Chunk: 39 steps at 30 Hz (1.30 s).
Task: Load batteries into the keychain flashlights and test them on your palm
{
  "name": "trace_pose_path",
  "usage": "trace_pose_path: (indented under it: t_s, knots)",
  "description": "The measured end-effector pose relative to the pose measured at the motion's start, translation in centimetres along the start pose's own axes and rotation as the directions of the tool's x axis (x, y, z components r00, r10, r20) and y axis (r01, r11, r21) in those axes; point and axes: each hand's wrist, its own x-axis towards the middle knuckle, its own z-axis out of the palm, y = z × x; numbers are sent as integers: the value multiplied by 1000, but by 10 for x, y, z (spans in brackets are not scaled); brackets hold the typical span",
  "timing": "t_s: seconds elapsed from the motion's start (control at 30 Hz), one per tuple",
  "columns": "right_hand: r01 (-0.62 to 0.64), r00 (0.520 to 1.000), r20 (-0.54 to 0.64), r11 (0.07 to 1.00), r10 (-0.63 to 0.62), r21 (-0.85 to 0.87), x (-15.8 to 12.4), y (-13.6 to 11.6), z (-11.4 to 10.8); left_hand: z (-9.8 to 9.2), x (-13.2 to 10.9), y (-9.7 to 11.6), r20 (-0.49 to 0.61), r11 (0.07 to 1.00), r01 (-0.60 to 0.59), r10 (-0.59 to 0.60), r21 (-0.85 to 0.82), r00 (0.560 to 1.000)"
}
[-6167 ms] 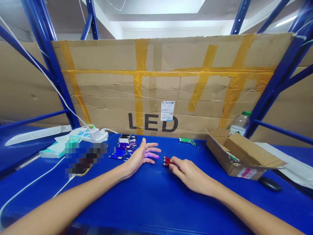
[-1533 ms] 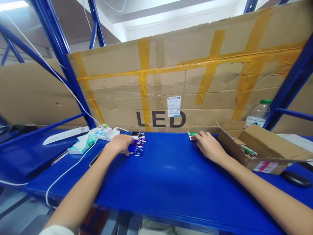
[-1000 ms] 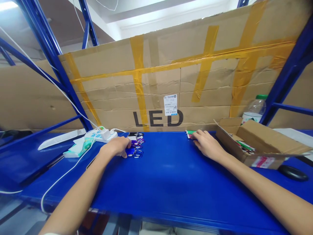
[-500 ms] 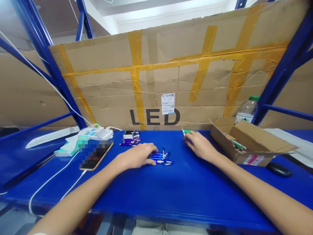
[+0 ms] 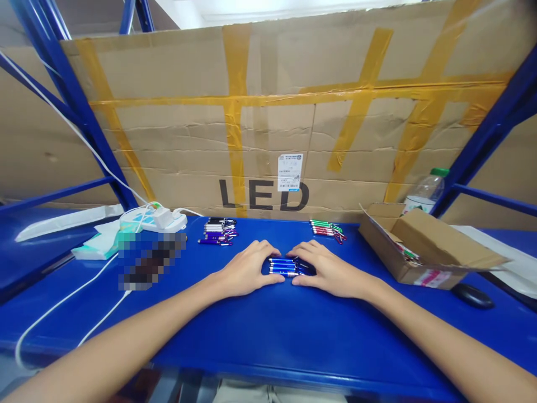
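A small row of blue pens (image 5: 283, 267) with clips at one end lies on the table in front of me. My left hand (image 5: 247, 270) curls round the row's left ends, thumb in front and fingers behind. From the other side, my right hand (image 5: 333, 270) closes round the clip ends, partly hiding them. Farther back on the left are black pens (image 5: 221, 221), white pens (image 5: 218, 228) and purple pens (image 5: 213, 241), grouped by colour. Green pens (image 5: 322, 224) and red pens (image 5: 326, 231) lie together at the back right.
An open cardboard box (image 5: 436, 274) with more pens inside stands at right, beside a black mouse (image 5: 473, 295) and a plastic bottle (image 5: 428, 190). At left lie a blurred phone (image 5: 146, 268), a tissue pack (image 5: 96, 243), a power strip (image 5: 168, 223) and white cables. Taped cardboard (image 5: 188, 151) walls the back.
My right hand has left the green and red pens and come to the blue pens' right end. My left hand stays at their left end. The blue pens now lie more evenly together.
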Motion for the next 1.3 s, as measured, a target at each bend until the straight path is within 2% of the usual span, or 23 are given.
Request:
trace_pose_path:
  t_s: [0.17, 0.33, 0.6, 0.8, 1.17, 1.3]
  knots:
    - [-26, 1000, 13, 1000, 26, 13, -1, 5, -5, -10, -4, -9, 41, 999, 40, -42, 31, 998]
    - [-53, 998, 30, 998, 53, 14, -2, 7, -12, -12, -5, -12, 61, 1000, 12, -12, 1, 998]
    - [1, 999, -48, 1000, -2, -3, -3, 4, -13, -13, -5, -13, 39, 996, 81, -79, -42, 996]
    - [46, 998, -31, 999, -46, -5, -4, 2, -15, -21, -6, -13, 83, 996, 84, -81, -38, 993]
    - [40, 998, -38, 999, -41, -24, -3, 0, -10, -9, 0, -21, -24, 997, 40, -42, -65, 999]
    - [41, 998, -52, 999, -42, -26, -3, 1, -9, -6, 1, -23, -29, 998, 27, -29, -62, 999]
